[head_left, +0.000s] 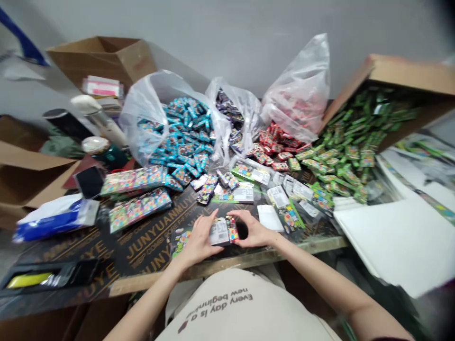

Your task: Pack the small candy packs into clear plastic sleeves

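Note:
My left hand [200, 240] is closed around a small flat pack with a grey-and-white printed label [219, 233], its thumb and fingers along the edges. At the pack's right end is a small red candy packet [232, 229], pinched between the thumb and fingers of my right hand [255, 230]. Whether packet and labelled pack are joined is hard to see. A green-and-black printed card [181, 240] lies partly under my left hand. Just beyond my hands are several purple packets [207, 190], more printed cards [284, 203] and a white paper piece [269, 218].
Plastic bags hold blue packets [188, 125], purple packets [229, 111] and red packets [298, 106]. Green packets [351, 137] spill from a tilted carton [408, 76]. Wrapped multipacks [140, 208], a phone [88, 182] and white sheets [401, 232] flank the work area. The table's wooden edge [263, 258] is near my body.

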Demonstrator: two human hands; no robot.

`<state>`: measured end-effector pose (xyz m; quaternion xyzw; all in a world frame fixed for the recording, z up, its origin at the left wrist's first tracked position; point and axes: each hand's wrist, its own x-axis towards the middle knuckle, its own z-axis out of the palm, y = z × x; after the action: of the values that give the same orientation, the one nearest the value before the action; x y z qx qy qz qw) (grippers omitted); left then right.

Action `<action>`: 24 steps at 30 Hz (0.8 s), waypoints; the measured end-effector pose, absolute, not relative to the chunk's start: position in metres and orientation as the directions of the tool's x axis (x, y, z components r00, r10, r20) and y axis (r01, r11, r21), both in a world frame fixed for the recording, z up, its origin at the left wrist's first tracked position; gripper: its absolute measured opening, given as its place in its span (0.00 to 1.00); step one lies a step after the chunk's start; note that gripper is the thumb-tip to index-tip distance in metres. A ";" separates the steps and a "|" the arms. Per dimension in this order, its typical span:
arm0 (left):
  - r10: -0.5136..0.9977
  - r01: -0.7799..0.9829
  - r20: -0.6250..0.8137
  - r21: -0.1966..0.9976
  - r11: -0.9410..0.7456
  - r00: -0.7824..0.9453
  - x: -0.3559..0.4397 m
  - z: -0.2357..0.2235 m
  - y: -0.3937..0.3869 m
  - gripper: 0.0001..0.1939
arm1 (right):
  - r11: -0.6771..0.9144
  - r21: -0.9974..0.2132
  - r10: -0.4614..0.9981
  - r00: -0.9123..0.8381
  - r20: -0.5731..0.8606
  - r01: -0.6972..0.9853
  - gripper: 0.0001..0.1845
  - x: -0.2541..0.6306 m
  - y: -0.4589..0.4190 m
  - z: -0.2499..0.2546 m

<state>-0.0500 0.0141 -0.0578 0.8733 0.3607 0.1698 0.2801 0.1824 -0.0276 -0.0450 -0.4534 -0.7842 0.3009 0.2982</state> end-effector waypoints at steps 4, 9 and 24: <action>0.795 0.583 0.096 0.627 -0.516 0.600 -0.043 -0.058 0.019 0.51 | 0.347 -0.717 0.933 -0.302 0.196 0.605 0.44 0.178 -0.029 -0.040; 0.807 0.615 0.058 0.617 -0.491 0.587 -0.035 -0.063 0.024 0.50 | 0.287 -0.651 0.958 -0.198 0.208 0.703 0.25 0.224 0.007 -0.037; 0.879 0.656 0.064 0.641 -0.399 0.472 -0.026 -0.072 0.029 0.40 | -0.457 -0.639 0.754 0.651 0.091 0.619 0.21 0.392 0.079 -0.010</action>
<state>-0.0263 0.0286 -0.0724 0.8118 0.4727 0.2010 0.2779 0.3917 0.0791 -0.0097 -0.8473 -0.4051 0.1029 0.3278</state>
